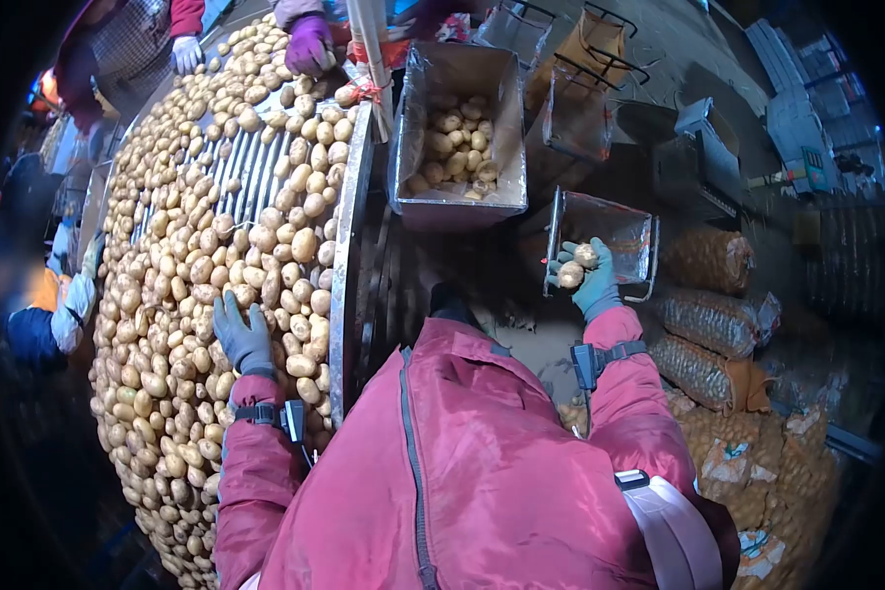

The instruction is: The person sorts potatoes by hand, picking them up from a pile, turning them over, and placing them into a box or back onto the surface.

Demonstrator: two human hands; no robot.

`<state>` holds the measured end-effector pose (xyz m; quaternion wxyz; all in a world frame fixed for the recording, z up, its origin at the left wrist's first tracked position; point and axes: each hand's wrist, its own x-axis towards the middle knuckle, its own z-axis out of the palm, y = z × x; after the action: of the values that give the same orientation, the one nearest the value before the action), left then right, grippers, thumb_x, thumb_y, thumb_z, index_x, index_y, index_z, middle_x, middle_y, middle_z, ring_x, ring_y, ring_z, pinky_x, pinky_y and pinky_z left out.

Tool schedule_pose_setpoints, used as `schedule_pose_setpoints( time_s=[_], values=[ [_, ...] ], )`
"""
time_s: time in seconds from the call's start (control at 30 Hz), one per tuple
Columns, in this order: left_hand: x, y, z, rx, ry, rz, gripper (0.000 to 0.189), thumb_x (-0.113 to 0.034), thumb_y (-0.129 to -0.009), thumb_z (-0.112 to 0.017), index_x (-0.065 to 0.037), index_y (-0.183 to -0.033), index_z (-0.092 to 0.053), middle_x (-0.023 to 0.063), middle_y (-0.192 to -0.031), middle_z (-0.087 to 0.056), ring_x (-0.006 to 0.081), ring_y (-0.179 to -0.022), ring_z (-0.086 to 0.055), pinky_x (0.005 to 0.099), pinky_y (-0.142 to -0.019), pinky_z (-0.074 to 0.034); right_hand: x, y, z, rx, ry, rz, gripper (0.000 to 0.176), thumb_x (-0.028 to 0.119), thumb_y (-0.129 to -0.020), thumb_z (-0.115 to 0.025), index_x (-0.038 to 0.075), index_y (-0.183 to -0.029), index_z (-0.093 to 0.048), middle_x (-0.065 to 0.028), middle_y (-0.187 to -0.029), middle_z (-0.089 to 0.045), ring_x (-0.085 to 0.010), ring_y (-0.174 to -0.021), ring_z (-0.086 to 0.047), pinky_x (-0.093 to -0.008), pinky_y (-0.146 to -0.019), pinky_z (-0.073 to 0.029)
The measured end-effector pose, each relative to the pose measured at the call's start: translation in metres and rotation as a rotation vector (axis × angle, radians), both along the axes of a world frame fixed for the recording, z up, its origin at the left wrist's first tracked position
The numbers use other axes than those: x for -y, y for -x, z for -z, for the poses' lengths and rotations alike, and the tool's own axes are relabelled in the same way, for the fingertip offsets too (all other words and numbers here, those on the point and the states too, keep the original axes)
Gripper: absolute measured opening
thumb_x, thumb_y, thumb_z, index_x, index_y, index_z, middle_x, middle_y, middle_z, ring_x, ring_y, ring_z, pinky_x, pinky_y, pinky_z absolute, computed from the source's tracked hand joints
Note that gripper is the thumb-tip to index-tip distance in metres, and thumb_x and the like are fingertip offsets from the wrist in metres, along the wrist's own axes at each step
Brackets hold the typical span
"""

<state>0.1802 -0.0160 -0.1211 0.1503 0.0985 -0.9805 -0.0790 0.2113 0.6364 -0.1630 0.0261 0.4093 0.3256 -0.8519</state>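
Observation:
Many potatoes (167, 374) cover the sorting table (348, 265) on the left side of the head view. My left hand (243, 334), in a grey-blue glove, lies over them with its fingers spread and nothing visibly held. On the right, my right hand (592, 280), in a teal glove, holds two potatoes (577, 265) over the near left part of a small metal-framed bin (615, 228). A larger foil-covered box (467, 205) with several potatoes inside stands between the table and that bin.
Across the table's far end are co-workers' hands, one in a white glove (187, 54), one in a purple glove (310, 45). Another co-worker's sleeve (73, 313) is at the left edge. Filled mesh sacks (708, 320) lie at the right; more bins (577, 113) stand behind.

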Motion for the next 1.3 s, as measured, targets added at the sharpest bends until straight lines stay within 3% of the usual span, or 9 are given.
schedule_pose_setpoints(
  time_s=[0.37, 0.5, 0.63, 1.0, 1.03, 1.07, 1.17, 1.2, 1.3],
  values=[
    [-0.012, 0.001, -0.008, 0.001, 0.023, -0.042, 0.062, -0.032, -0.090, -0.070, -0.007, -0.144, -0.055, 0.0245, -0.150, -0.046, 0.0431, -0.137, -0.043, 0.0507, -0.116, -0.035, -0.025, 0.035, -0.031, 0.083, -0.122, -0.004, 0.073, 0.061, -0.085, -0.069, -0.001, -0.124, -0.062, -0.0224, -0.125, -0.059, -0.0451, -0.111, -0.062, -0.0642, -0.092, -0.053],
    [0.011, 0.002, 0.031, -0.037, 0.168, 0.000, 0.061, -0.030, -0.088, -0.071, -0.006, -0.143, -0.056, 0.0258, -0.147, -0.049, 0.0432, -0.137, -0.044, 0.0514, -0.117, -0.034, -0.045, 0.037, -0.035, 0.042, -0.194, 0.002, 0.061, 0.058, -0.088, -0.066, 0.001, -0.112, -0.067, -0.0141, -0.096, -0.069, -0.0381, -0.092, -0.068, -0.0581, -0.083, -0.057],
    [-0.015, 0.001, 0.012, 0.067, 0.091, -0.202, 0.062, -0.027, -0.085, -0.073, -0.005, -0.140, -0.057, 0.0252, -0.147, -0.049, 0.0427, -0.136, -0.045, 0.0516, -0.117, -0.035, -0.045, 0.053, -0.027, 0.038, -0.065, -0.066, 0.055, 0.057, -0.089, -0.065, 0.005, -0.108, -0.069, -0.0121, -0.093, -0.070, -0.0372, -0.091, -0.069, -0.0586, -0.077, -0.058],
    [-0.009, -0.009, 0.031, -0.032, 0.035, -0.123, 0.068, -0.025, -0.080, -0.078, -0.008, -0.142, -0.056, 0.0210, -0.149, -0.047, 0.0416, -0.137, -0.043, 0.0508, -0.117, -0.035, 0.212, 0.187, -0.065, -0.118, 0.184, -0.732, 0.064, 0.058, -0.092, -0.063, 0.000, -0.120, -0.068, -0.0162, -0.105, -0.073, -0.0388, -0.093, -0.072, -0.0601, -0.076, -0.061],
    [-0.009, -0.008, 0.028, 0.004, 0.019, -0.118, 0.069, -0.024, -0.080, -0.079, -0.007, -0.142, -0.056, 0.0210, -0.149, -0.046, 0.0417, -0.138, -0.043, 0.0509, -0.117, -0.035, 0.237, 0.196, -0.069, -0.109, 0.216, -0.771, 0.064, 0.058, -0.092, -0.062, 0.000, -0.119, -0.068, -0.0160, -0.105, -0.073, -0.0386, -0.093, -0.072, -0.0597, -0.076, -0.061],
    [-0.036, 0.003, -0.029, -0.080, -0.206, -0.167, 0.069, -0.023, -0.081, -0.078, -0.007, -0.143, -0.055, 0.0221, -0.149, -0.046, 0.0420, -0.138, -0.042, 0.0505, -0.118, -0.034, 0.259, 0.205, -0.069, -0.119, 0.311, -0.815, 0.063, 0.057, -0.093, -0.062, -0.001, -0.118, -0.068, -0.0156, -0.104, -0.072, -0.0378, -0.093, -0.072, -0.0592, -0.077, -0.061],
    [-0.048, 0.011, -0.031, -0.113, -0.264, -0.249, 0.069, -0.023, -0.081, -0.078, -0.008, -0.145, -0.054, 0.0233, -0.149, -0.045, 0.0419, -0.139, -0.041, 0.0501, -0.118, -0.034, 0.319, 0.222, -0.060, -0.104, 0.293, -0.809, 0.059, 0.052, -0.095, -0.063, -0.002, -0.118, -0.065, -0.0169, -0.105, -0.071, -0.0354, -0.094, -0.071, -0.0507, -0.080, -0.061],
    [-0.029, 0.003, 0.023, 0.000, -0.059, -0.207, 0.069, -0.024, -0.082, -0.077, -0.008, -0.145, -0.053, 0.0242, -0.149, -0.045, 0.0420, -0.140, -0.040, 0.0505, -0.118, -0.033, 0.333, 0.225, -0.090, -0.036, 0.317, -0.869, 0.059, 0.051, -0.096, -0.063, -0.002, -0.120, -0.063, -0.0174, -0.107, -0.070, -0.0336, -0.094, -0.071, -0.0475, -0.080, -0.061],
    [-0.057, 0.034, -0.007, -0.024, -0.168, -0.331, 0.070, -0.025, -0.082, -0.077, -0.009, -0.145, -0.053, 0.0240, -0.148, -0.045, 0.0429, -0.139, -0.040, 0.0518, -0.118, -0.033, 0.356, 0.241, -0.086, -0.046, 0.318, -0.952, 0.060, 0.051, -0.097, -0.061, -0.003, -0.122, -0.061, -0.0168, -0.108, -0.070, -0.0321, -0.093, -0.071, -0.0467, -0.080, -0.061]
  ],
)
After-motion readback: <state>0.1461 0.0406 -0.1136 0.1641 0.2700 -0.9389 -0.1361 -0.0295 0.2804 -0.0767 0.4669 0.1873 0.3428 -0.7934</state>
